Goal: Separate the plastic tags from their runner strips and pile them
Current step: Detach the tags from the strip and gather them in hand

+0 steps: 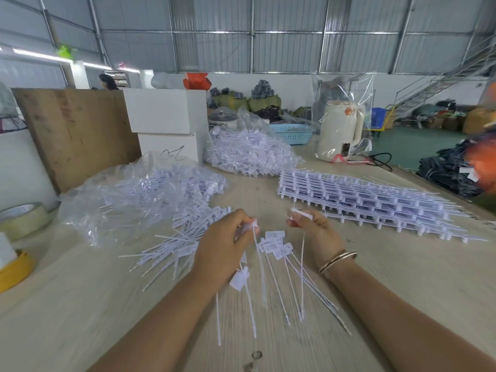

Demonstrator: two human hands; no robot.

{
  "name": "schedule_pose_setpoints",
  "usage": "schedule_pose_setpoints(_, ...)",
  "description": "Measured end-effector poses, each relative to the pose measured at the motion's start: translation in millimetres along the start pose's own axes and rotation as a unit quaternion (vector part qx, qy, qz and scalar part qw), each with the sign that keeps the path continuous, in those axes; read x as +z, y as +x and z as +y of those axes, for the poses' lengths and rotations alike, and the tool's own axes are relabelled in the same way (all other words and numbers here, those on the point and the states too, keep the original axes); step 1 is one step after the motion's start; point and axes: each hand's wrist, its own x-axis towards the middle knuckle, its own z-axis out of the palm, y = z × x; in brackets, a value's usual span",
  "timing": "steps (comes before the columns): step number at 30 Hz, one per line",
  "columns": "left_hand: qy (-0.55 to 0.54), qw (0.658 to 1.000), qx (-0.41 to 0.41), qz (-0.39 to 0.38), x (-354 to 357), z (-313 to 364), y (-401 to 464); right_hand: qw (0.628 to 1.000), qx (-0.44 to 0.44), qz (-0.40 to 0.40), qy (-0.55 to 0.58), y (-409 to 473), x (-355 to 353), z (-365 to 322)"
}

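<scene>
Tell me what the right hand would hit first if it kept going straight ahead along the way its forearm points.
Probably the near edge of the stack of uncut tag strips. The right hand, pinching a tag, points up and left across the table, and that stack lies just beyond its fingers. Depth is unclear, so it might pass above it.

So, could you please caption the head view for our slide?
Both hands, left hand and right hand, pinch white plastic tags above a loose tag pile on the wooden table.

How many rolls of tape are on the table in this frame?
2, both at the table's left edge: a clear-tape roll and, nearer the camera, a yellow roll cut off by the frame. Others may be hidden.
</scene>
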Motion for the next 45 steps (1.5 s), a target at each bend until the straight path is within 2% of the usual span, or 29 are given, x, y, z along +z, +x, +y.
schedule_pose_setpoints(2,0.04,0.999,0.01,0.006,-1,-3,1,0.982,-0.034,-0.032,-0.181,1,1,7)
schedule_pose_setpoints(4,0.079,0.996,0.029,0.002,-1,-2,1,0.928,-0.064,-0.074,-0.36,0,4,13)
schedule_pose_setpoints(6,0.098,0.994,0.047,-0.017,2,0,0,0.894,-0.079,-0.085,-0.433,1,6,16)
schedule_pose_setpoints(9,0.098,0.994,0.042,-0.038,6,3,-2,0.882,-0.067,-0.074,-0.46,0,6,16)
schedule_pose_setpoints(12,0.089,0.995,0.037,-0.038,8,5,-2,0.879,-0.116,-0.089,-0.453,-6,11,10)
schedule_pose_setpoints(16,0.095,0.992,0.059,-0.06,10,8,-3,0.87,-0.147,-0.152,-0.445,-14,18,7)
schedule_pose_setpoints(19,0.114,0.989,0.067,-0.068,8,9,-4,0.906,-0.137,-0.158,-0.367,-10,13,8)
schedule_pose_setpoints(23,0.158,0.984,0.03,-0.07,3,8,-3,0.951,-0.101,-0.102,-0.276,-2,4,8)
schedule_pose_setpoints(26,0.207,0.976,0.03,-0.064,1,5,-1,0.963,-0.055,-0.084,-0.251,0,2,8)
schedule_pose_setpoints(28,0.222,0.973,0.031,-0.058,1,3,-1,0.966,-0.045,-0.1,-0.233,-1,3,7)
schedule_pose_setpoints(32,0.238,0.968,0.05,-0.056,2,0,-1,0.962,-0.027,-0.155,-0.223,-5,10,6)
schedule_pose_setpoints(40,0.226,0.968,0.092,-0.061,4,4,1,0.951,-0.049,-0.179,-0.246,-7,9,4)
schedule_pose_setpoints(45,0.179,0.978,0.087,-0.056,1,2,2,0.942,-0.083,-0.174,-0.276,-8,9,3)
